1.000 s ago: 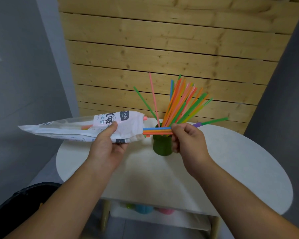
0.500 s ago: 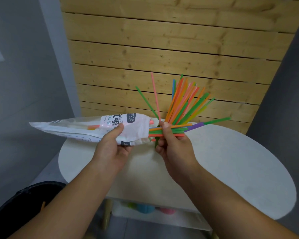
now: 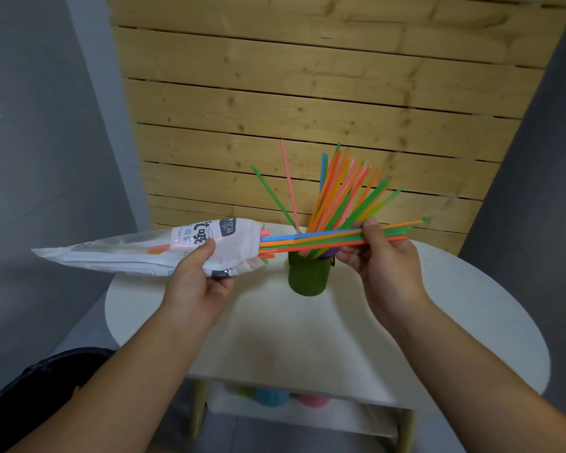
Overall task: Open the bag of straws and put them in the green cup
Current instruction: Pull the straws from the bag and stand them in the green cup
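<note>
Two bare forearms reach in from the lower corners, across the near edge of a round white table [image 3: 471,322]. Under that edge a shelf [image 3: 307,416] carries three small cups [image 3: 272,396], green, blue and pink, all partly hidden. Above the left part of the tabletop the left hand [image 3: 193,282] grips the one bag [image 3: 128,253] near its open mouth, thumb laid on top and fingers curled underneath. The bag lies almost level, its closed end reaching out past the table's left edge. The right hand [image 3: 386,256], above the far right part, pinches a level bundle of straws [image 3: 314,240] between the thumb on top and curled fingers below. There are roughly half a dozen, blue, green and orange, with their left ends at the bag's mouth. The bundle crosses just over the single green cup [image 3: 309,274], which stands upright near the far edge between the hands. The cup holds a fan of many straws [image 3: 340,194], too crowded to count; two of them lean apart to the left. Behind is a wooden plank wall [image 3: 307,93]
</note>
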Demonstrator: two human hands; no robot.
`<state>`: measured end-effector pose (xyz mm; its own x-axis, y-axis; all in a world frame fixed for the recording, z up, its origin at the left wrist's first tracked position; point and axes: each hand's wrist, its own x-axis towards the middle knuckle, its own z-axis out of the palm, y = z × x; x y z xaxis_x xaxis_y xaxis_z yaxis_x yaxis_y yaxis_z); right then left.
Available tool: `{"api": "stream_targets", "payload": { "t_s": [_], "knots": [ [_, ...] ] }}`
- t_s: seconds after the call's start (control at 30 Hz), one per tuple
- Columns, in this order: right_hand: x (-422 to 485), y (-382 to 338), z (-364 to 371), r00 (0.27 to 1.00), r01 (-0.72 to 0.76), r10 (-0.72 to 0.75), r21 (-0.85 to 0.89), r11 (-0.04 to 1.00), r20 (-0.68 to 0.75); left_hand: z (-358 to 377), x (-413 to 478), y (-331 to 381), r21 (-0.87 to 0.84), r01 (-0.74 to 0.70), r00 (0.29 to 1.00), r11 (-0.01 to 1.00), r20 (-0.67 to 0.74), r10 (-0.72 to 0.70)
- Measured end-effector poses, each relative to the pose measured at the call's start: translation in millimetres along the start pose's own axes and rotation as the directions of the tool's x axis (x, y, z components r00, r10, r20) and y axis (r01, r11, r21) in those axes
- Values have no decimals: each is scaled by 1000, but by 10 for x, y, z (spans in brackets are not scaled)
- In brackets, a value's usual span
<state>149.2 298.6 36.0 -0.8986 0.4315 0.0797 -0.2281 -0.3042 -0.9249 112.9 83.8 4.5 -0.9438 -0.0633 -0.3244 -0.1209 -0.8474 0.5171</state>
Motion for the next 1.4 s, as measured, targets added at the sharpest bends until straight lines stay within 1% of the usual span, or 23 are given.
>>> {"api": "stream_targets", "payload": {
  "t_s": [0.13, 0.37, 0.5, 0.77, 0.9, 1.07, 1.13, 1.4],
  "knots": [
    [19, -74, -140, 999, 17, -17, 5, 1000, -27, -5, 3, -3, -7, 4, 1000, 1000, -8, -4],
    [-2, -152, -268, 988, 93, -103, -88, 992, -117, -10, 37, 2, -5, -3, 1000, 1000, -31, 3],
    [3, -193, -338, 977, 137, -156, -132, 982, -143, -10, 51, 14, -2, -12, 999, 1000, -42, 12],
    [71, -294, -484, 946, 213, -276, -312, 926, -172, 4, 45, -5, -13, -28, 999, 1000, -42, 27],
    [64, -330, -469, 928, 254, -346, -447, 858, -136, 4, 52, -22, -16, -23, 999, 1000, -25, 23],
    [72, -404, -411, 918, 301, -393, -552, 778, -54, 8, 50, -30, -13, -30, 999, 999, -15, 30],
    [99, -407, -380, 926, 298, -377, -578, 759, -17, 3, 55, -35, -11, -27, 1000, 1000, -11, 27],
    [287, -253, -260, 960, 257, -271, -619, 742, 74, -4, 50, -61, 17, -14, 1000, 1000, 1, 14]
  ]
}}
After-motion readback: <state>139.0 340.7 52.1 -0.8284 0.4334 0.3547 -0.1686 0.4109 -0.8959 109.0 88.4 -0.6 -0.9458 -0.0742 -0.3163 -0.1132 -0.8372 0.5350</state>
